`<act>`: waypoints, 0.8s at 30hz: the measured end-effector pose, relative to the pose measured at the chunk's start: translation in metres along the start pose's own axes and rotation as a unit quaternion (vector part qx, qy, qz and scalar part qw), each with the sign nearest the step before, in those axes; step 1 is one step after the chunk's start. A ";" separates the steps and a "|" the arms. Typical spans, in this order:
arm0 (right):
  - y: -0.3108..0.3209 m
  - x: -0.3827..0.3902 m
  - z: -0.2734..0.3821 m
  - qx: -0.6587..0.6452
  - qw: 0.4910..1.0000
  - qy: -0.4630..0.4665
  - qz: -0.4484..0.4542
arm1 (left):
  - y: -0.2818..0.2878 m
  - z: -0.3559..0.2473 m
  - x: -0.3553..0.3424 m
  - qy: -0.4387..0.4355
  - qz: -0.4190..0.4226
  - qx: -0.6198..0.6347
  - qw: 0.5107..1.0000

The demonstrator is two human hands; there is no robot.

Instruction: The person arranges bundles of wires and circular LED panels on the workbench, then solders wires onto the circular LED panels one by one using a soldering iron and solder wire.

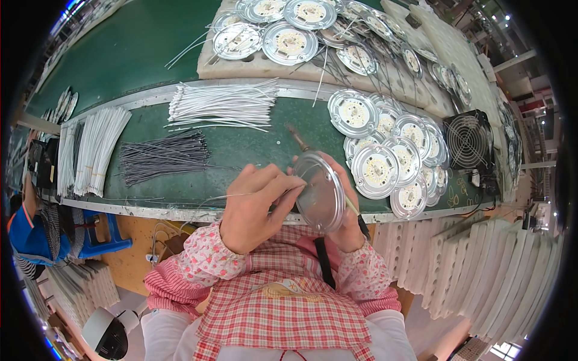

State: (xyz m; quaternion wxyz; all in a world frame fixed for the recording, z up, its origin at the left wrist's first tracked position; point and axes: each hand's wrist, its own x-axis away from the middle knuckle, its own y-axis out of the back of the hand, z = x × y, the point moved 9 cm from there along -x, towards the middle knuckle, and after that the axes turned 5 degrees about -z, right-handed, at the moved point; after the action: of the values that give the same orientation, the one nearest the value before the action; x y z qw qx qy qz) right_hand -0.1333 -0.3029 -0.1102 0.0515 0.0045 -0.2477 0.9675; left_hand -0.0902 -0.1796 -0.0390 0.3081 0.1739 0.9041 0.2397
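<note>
Close in front of me, my right hand [343,204] grips a round metal lamp plate [321,195], tilted so that its blurred plain side shows. The same hand also has a soldering iron [299,139], its tip pointing away past the plate's top edge; most of its handle is hidden. My left hand [256,207] is closed in a pinch at the plate's left rim. A thin pale wire [227,195] runs out leftward from these fingers; the end in the pinch is hidden. Left of my hands lie a dark grey wire bundle [162,156] and a white wire bundle [220,103].
Lamp plates with chips [376,170] are piled on the green bench at right, beside a black fan [468,141]. More plates lie on a pale foam board [265,67]. White wire bundles [99,150] hang over the left edge. Another person [39,225] sits at far left.
</note>
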 end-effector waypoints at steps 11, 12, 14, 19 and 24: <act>-0.013 0.012 0.032 0.367 0.909 0.196 0.008 | -0.018 0.034 0.017 0.144 0.022 0.092 0.985; -0.012 0.010 0.035 0.364 0.910 0.197 0.007 | -0.018 0.036 0.018 0.143 0.024 0.090 0.985; -0.019 0.009 0.043 0.439 0.870 0.222 0.017 | -0.029 0.056 0.026 0.264 0.062 0.221 0.937; -0.021 0.005 0.040 0.514 0.815 0.266 0.024 | -0.039 0.066 0.022 0.370 0.081 0.353 0.856; -0.024 0.002 0.037 0.555 0.774 0.303 0.023 | -0.042 0.079 0.010 0.290 0.103 0.136 0.942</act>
State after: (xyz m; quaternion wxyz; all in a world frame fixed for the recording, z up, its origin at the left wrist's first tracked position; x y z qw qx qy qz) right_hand -0.1338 -0.2996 -0.0667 0.0900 -0.2664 0.3608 0.8892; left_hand -0.0543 -0.1841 -0.1211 -0.0207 0.2296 0.9553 0.1849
